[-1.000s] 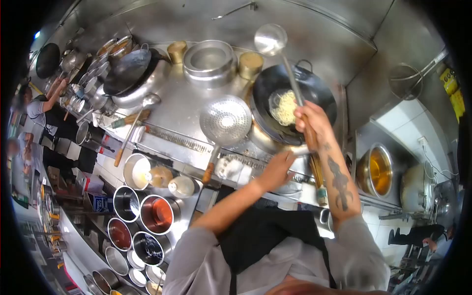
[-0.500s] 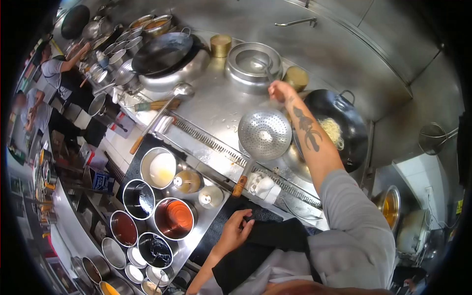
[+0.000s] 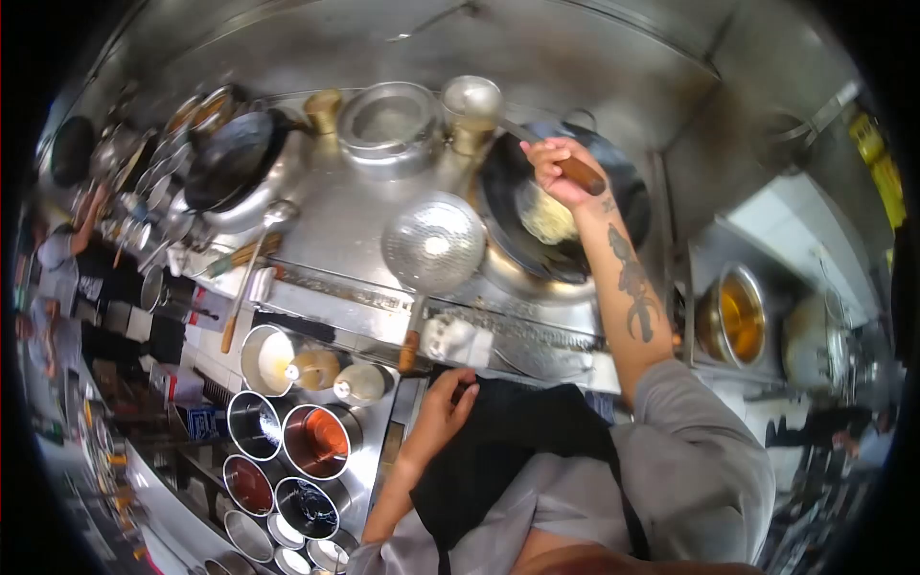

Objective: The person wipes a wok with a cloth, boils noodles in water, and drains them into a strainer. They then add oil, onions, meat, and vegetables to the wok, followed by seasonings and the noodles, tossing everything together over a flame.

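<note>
A round, perforated steel skimmer [image 3: 434, 242] lay on the metal counter [image 3: 340, 203]. My left hand [image 3: 443, 414] hung beside my black cloth apron [image 3: 513, 422], loosely curled, thumb apart. Rightward, pale yellow noodles [image 3: 549, 220] sat in a round black metal wok [image 3: 628, 196]; over it, my right hand [image 3: 563, 171] was clamped on the brown wooden handle of a long steel ladle [image 3: 471, 98], bowl pointing left.

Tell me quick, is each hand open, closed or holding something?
Left hand: partly open, nothing seen in it.
Right hand: closed, holding the ladle.
</note>
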{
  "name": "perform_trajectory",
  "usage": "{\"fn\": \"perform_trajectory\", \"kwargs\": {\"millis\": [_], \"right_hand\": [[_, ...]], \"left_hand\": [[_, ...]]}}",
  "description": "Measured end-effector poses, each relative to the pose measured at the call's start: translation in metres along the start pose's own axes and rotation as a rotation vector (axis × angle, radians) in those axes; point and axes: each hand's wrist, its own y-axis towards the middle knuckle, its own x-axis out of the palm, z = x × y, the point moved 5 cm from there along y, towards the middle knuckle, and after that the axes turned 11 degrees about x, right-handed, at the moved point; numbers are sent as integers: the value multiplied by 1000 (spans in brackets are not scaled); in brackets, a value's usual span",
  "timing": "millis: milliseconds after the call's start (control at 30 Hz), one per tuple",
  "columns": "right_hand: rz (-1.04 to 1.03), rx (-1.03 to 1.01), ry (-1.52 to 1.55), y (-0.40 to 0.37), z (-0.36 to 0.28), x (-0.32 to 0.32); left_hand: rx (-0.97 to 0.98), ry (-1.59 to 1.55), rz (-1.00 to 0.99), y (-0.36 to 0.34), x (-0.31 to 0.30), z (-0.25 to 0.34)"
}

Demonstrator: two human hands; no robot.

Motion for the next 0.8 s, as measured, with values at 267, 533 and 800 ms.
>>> {"fn": "perform_trajectory", "kwargs": {"millis": [267,533,800], "right_hand": [[729,-121,-619,-174,13,-43],[1099,-163,-1553,-277,61,-91],[1363,-335,-2027,-286,61,-95]], "left_hand": [[56,-2,-278,36,73,37],[168,33,-280,48,108,48],[309,81,-348,58,133,73]]}}
